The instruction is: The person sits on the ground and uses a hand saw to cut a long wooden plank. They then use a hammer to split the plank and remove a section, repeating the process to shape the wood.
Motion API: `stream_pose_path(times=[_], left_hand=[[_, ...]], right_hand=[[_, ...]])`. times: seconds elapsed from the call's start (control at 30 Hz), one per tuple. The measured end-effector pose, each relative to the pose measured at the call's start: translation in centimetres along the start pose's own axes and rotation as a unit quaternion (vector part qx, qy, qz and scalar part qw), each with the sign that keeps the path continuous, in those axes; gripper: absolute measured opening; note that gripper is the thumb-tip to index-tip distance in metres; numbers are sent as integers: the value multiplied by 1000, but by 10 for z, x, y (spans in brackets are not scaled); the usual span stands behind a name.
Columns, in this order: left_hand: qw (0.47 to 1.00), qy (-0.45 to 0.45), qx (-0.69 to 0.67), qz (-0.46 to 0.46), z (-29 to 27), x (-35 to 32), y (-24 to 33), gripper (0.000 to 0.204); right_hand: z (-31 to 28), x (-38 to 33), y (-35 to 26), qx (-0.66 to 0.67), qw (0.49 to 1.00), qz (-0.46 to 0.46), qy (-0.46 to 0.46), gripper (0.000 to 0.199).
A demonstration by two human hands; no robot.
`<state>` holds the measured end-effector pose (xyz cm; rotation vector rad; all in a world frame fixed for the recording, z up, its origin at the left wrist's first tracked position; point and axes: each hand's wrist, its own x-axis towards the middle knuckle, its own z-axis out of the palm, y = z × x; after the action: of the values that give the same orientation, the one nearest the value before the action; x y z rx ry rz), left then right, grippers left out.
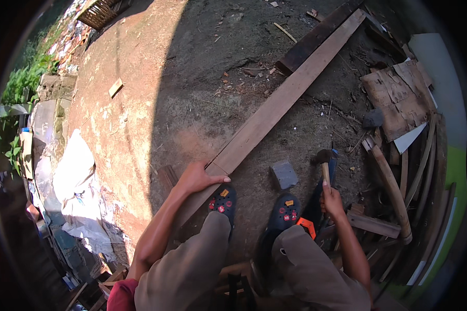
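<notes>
I had the right hand (331, 201) closed round the wooden handle of a dark-headed hammer (325, 172). The left hand (198, 179) lay across a long, flat, pale-brown plank (290, 100) running away ahead of it, a thin dark line crossing the wood just beyond the thumb. Its fingertips were hidden from me, so I couldn't tell whether it gripped. Beside the right fist, an orange-handled tool (307, 227) was partly blocked by my knee.

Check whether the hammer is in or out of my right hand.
In: the right hand is closed around the wooden handle of the hammer, whose dark head sticks out past the fist.
</notes>
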<state>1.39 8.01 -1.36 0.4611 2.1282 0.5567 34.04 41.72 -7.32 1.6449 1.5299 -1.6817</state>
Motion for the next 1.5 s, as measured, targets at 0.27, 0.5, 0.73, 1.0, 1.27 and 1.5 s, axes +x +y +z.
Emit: stream_pose_path(times=[0.27,0.5,0.73,1.0,1.27,1.5], left_hand=[[1000,6,-5,-14,4,5,-10,89],[1000,-15,-20,7,-4,11,-9,84],[995,-63,-76,28,-13,14,-14,86],[997,-28,-74,27,-1,21,-20,83],[998,53,16,-2,9,23,-24,90],[991,123,57,-20,-28,22,-16,82]], right_hand=[[5,2,0,-27,999,-24,0,53],[5,10,6,-66,996,-67,9,50],[9,12,6,-80,994,-72,21,50],[2,18,16,-90,991,-101,12,52],[0,28,25,-214,966,-127,68,64],[3,16,16,-247,955,-150,75,64]])
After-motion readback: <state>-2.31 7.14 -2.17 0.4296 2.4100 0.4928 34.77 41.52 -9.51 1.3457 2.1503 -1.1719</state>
